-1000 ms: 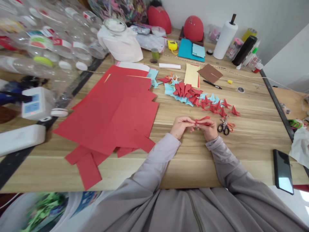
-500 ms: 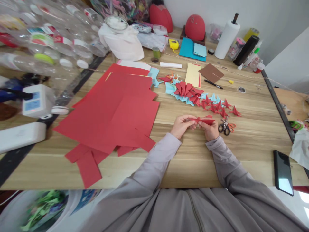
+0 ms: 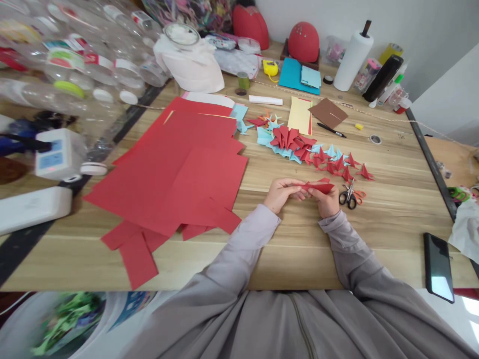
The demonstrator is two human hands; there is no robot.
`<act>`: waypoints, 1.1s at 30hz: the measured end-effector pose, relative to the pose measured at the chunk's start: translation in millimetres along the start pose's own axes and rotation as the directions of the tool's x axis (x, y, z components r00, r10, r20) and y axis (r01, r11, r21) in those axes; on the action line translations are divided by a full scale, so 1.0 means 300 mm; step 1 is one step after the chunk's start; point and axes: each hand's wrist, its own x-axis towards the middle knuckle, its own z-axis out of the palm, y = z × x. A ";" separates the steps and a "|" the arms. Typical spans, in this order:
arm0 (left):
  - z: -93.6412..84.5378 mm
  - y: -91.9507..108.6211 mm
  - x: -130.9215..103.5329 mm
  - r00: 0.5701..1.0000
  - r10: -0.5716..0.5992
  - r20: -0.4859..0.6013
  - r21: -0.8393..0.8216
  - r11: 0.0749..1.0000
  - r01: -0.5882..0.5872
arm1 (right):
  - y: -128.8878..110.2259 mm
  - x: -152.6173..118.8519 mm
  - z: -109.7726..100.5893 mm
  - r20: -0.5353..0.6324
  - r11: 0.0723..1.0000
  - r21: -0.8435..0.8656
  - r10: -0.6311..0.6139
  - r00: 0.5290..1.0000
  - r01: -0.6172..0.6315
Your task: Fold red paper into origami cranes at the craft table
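Between my two hands is a small folded piece of red paper [image 3: 322, 187], held just above the wooden table [image 3: 299, 264]. My left hand [image 3: 281, 194] pinches its left end, and my right hand [image 3: 326, 200] grips the wider right part. Right beside my right hand lie black-handled scissors [image 3: 348, 198] and orange-handled scissors [image 3: 359, 195]. Beyond my hands spreads a group of folded red paper cranes [image 3: 339, 163] and light blue ones [image 3: 331, 151]. Large red paper sheets [image 3: 168, 174] overlap on the left, with smaller red strips [image 3: 138, 260] at their lower edge.
Plastic bottles [image 3: 99, 70] crowd the far left, near a white device [image 3: 58, 154]. Along the back stand a yellow tape measure [image 3: 270, 68], blue paper [image 3: 290, 75] and a white roll [image 3: 353, 60]. A black pen [image 3: 331, 130] lies behind the cranes; a phone [image 3: 438, 267] is at the right edge.
The fingers of my left hand have closed in slightly on the red paper. The rest of the table looks the same.
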 end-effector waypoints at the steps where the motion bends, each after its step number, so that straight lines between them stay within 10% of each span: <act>1: 0.000 -0.001 0.000 1.000 0.007 0.001 0.006 1.000 -0.007 | 0.000 0.001 0.000 0.002 1.000 0.007 0.003 1.000 -0.003; 33: -0.003 -0.003 -0.004 0.990 0.136 -0.024 0.097 0.986 -0.133 | -0.045 0.004 0.023 -0.066 0.989 0.115 0.099 0.993 -0.091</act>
